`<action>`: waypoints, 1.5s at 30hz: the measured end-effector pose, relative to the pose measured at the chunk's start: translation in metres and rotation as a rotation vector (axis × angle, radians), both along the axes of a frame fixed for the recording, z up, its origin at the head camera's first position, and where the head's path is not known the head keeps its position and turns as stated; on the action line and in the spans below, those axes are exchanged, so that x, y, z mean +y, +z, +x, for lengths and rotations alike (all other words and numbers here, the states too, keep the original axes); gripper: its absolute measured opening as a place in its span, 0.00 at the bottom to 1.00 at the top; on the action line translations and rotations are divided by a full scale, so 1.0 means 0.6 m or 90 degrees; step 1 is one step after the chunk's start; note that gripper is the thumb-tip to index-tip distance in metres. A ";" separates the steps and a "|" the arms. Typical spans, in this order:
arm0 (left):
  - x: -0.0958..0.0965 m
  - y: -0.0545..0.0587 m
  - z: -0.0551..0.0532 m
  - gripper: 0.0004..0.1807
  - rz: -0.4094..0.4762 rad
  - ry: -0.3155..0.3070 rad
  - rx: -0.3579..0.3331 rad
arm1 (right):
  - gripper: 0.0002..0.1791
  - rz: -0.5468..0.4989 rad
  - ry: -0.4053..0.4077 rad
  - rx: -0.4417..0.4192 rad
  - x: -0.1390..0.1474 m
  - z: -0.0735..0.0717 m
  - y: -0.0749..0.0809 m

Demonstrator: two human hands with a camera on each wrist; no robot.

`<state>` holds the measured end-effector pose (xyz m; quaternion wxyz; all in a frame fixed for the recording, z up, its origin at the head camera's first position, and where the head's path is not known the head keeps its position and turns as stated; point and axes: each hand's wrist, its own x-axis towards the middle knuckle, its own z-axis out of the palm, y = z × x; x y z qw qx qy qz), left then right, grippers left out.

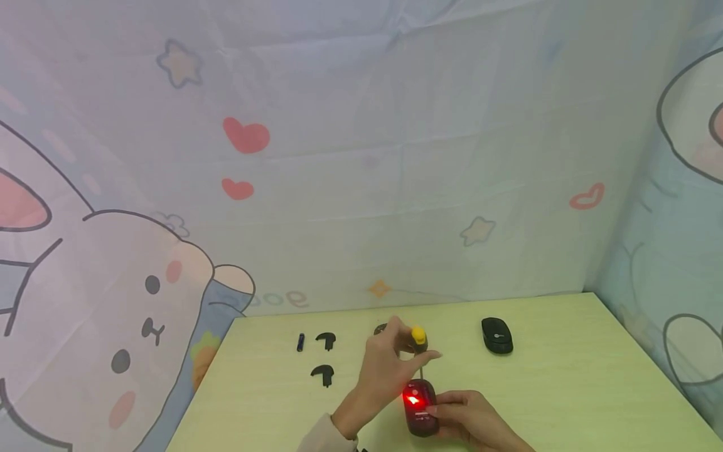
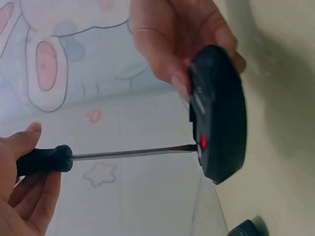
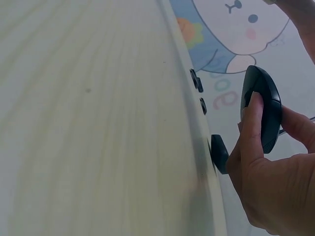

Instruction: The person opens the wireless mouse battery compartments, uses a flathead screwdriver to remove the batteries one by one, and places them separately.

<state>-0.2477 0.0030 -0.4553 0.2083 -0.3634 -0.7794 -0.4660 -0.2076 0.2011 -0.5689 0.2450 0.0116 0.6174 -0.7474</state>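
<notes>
Screwdriver (image 1: pixel 419 339): yellow cap, black grip, grey shaft
Held mouse (image 2: pixel 224 118): black, 1 glowing red spot
Far mouse (image 1: pixel 497 336), 2 o'clock from it: black, pale mark
2 hooked pieces (image 1: pixel 326 373), 10 o'clock: black
Table (image 1: pixel 565 383): pale yellow-green, faint wood grain
Backdrop (image 1: pixel 423 125): pale blue-lilac; red hearts (image 1: pixel 246 136), outlined stars (image 1: pixel 181 64), pink-cheeked white rabbit (image 1: pixel 113 320)
Sleeve (image 1: pixel 327 436): beige
</notes>
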 end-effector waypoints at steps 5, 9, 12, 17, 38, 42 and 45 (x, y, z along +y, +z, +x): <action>-0.003 -0.012 -0.006 0.30 -0.059 0.019 0.160 | 0.33 -0.006 0.001 -0.004 0.002 -0.004 -0.007; -0.007 -0.013 -0.013 0.33 -0.093 0.002 0.200 | 0.31 -0.012 0.005 0.005 0.001 -0.004 -0.011; -0.015 -0.010 -0.011 0.34 -0.119 -0.037 0.158 | 0.30 -0.017 0.005 0.007 -0.001 -0.002 -0.011; -0.026 -0.004 -0.006 0.34 -0.134 -0.058 0.067 | 0.29 -0.012 0.006 -0.002 -0.001 0.001 -0.012; -0.037 -0.007 0.008 0.28 -0.068 -0.139 0.139 | 0.33 -0.009 -0.013 0.008 0.003 -0.005 -0.005; -0.042 -0.008 0.010 0.29 -0.084 -0.133 0.172 | 0.34 -0.017 -0.013 -0.001 0.002 -0.005 -0.004; -0.043 -0.009 0.013 0.28 -0.095 -0.124 0.200 | 0.32 -0.035 -0.010 -0.004 0.002 -0.005 -0.003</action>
